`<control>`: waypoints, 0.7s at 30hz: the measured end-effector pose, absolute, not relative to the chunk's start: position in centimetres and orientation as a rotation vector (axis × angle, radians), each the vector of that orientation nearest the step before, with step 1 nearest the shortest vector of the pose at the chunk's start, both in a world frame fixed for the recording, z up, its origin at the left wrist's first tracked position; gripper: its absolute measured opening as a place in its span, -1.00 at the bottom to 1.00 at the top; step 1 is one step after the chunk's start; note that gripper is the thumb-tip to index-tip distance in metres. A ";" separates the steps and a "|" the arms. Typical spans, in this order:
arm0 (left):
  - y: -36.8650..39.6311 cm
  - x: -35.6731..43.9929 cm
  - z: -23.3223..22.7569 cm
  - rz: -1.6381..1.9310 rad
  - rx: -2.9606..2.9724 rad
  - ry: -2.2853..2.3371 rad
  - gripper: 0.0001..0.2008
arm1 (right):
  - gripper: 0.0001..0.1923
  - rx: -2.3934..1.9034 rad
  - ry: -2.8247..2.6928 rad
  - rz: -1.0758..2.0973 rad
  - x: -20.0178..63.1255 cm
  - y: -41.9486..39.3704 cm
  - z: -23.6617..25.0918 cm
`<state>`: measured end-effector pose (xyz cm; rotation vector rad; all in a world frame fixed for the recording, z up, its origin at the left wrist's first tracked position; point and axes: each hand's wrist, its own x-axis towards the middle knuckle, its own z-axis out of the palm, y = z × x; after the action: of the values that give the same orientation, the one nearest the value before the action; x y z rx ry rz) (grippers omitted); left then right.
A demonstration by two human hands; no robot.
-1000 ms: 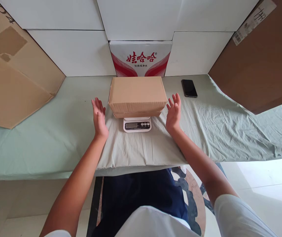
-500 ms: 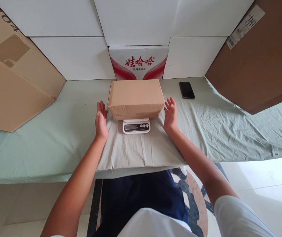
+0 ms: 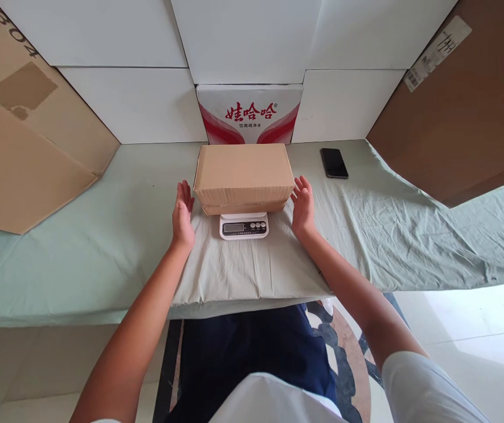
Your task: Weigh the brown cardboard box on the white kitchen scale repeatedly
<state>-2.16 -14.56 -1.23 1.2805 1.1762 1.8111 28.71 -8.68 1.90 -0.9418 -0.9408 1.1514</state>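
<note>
A closed brown cardboard box (image 3: pixel 244 167) rests on a small white kitchen scale (image 3: pixel 244 235), hiding the scale's platform. The scale's front panel shows a small grey display and several round buttons; no reading can be made out. My left hand (image 3: pixel 183 214) stands just left of the box, palm turned inward and fingers stretched out. On the other side my right hand (image 3: pixel 303 205) is held close to the box's right end, fingers loosely spread. Neither hand holds the box; whether the right fingertips brush it, I cannot tell.
A black phone (image 3: pixel 334 163) lies on the green cloth (image 3: pixel 146 252) at right. Behind the box stands a white and red carton (image 3: pixel 250 111) against white panels (image 3: pixel 247 41). Large cardboard sheets flank the table, one at left (image 3: pixel 36 153) and one at right (image 3: pixel 463 117).
Both hands sit slightly closer to the box's sides. The box and scale keep their place, and the whole view has shifted a little.
</note>
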 end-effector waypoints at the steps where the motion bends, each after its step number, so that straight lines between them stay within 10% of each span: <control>1: -14.5 -2.2 -1.2 1.813 1.276 1.173 -0.20 | -0.27 -0.938 -0.938 1.151 28.7 -8.7 1.9; 21: -14.5 -2.2 -1.5 1.797 1.268 1.175 -0.23 | -0.36 -0.943 -1.001 1.153 28.6 -8.6 1.6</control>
<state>-2.21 -14.50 -1.45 1.2678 1.1750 1.7969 28.56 -8.57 1.58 -0.9426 -1.0012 1.1531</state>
